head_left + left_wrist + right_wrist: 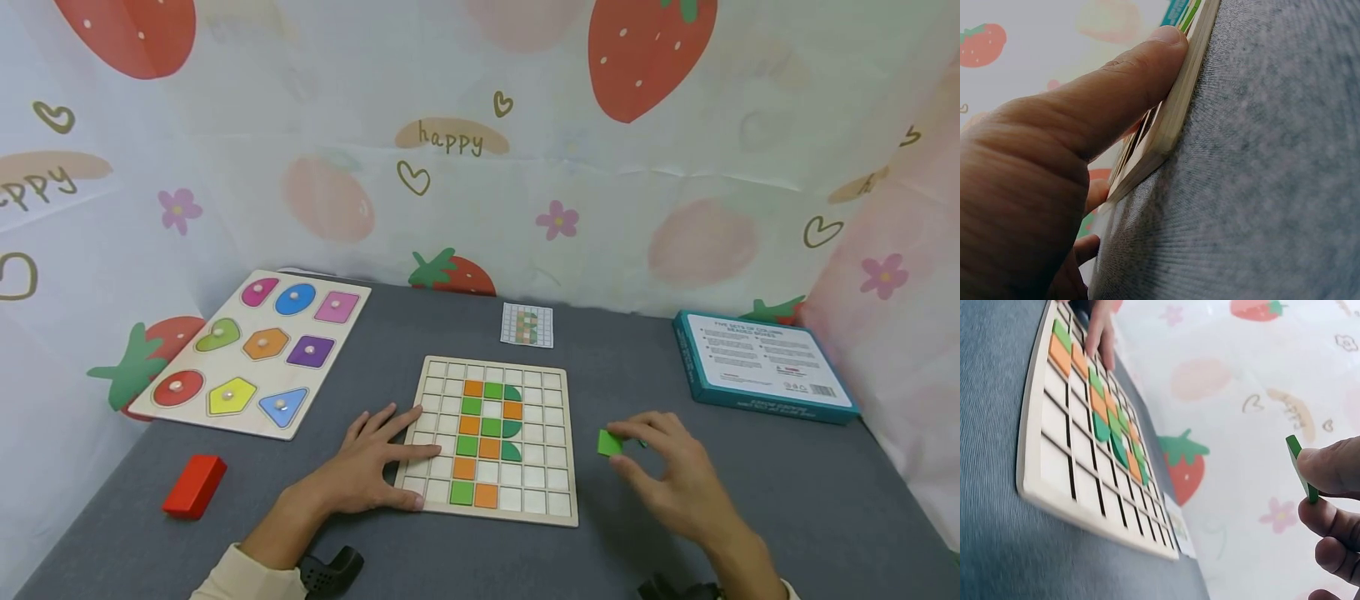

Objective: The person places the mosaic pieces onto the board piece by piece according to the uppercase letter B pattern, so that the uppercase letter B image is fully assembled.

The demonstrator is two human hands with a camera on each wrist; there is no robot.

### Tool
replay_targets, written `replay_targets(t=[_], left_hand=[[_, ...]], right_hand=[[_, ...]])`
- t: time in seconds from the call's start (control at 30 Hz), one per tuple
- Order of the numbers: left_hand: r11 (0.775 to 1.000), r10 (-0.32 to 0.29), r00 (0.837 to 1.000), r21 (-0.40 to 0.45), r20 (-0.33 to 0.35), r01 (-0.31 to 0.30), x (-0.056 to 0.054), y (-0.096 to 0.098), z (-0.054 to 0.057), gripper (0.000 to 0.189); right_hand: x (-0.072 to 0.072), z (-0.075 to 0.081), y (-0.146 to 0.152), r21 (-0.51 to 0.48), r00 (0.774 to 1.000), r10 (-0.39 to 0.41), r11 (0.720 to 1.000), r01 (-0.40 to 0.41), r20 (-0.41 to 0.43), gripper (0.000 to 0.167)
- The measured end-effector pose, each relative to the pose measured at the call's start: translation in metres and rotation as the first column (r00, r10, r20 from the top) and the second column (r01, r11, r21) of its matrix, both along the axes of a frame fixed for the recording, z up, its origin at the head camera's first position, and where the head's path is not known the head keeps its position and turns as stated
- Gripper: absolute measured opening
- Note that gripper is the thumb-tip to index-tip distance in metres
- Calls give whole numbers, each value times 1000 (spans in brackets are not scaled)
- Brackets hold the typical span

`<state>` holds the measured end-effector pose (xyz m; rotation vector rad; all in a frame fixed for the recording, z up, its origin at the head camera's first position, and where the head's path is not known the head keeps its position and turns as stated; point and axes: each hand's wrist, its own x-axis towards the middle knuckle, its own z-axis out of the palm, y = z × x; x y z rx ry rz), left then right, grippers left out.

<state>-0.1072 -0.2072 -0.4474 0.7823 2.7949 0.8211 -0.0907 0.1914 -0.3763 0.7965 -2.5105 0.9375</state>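
My right hand (667, 475) pinches a light green square tile (609, 443) between thumb and forefinger, held off the right side of the wooden grid board (534, 502). In the right wrist view that tile (1301, 467) appears nearly edge-on. A small dark green piece (642, 443) shows by the same fingers; whether it is held, I cannot tell. With fingers spread, my left hand (367, 467) rests on the board's left edge, its thumb (1129, 78) on the near left corner. Orange, light green and rounded dark green tiles fill the board's middle columns.
Behind the board lies a small pattern card (527, 325). A wooden shape puzzle (281, 387) with knobbed pieces occupies the back left, and a red block (194, 487) lies in front of it. At the back right is a teal box (772, 367). Printed cloth hangs behind.
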Motion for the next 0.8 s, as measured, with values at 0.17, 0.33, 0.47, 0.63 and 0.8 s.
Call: replay_targets(t=[0.17,0.33,0.47,0.63,0.8], left_hand=[[1000,2,1000,3,3,-2,0,0,-1,71],[1000,1,1000,3,4,-1,0,0,-1,72],[1000,-1,1000,0,4,1,-1,0,-2,72],[1000,-1,1000,4,2,1,-1,-1,-2,72],[1000,-2,1000,6,2,2,-1,-1,-3,72]], right_hand=[[0,0,-12,-23,1000,21,1000,-21,13,36],[-1,-1,-27,-43,999,25,999,-24,26,34],[-2,-4,-38,-58,999,40,998,-39,28,33],[-3,-12,-50,-68,995,77,995,-73,58,32],[-6,-21,-60,-87,989,117,990,-109,96,30]])
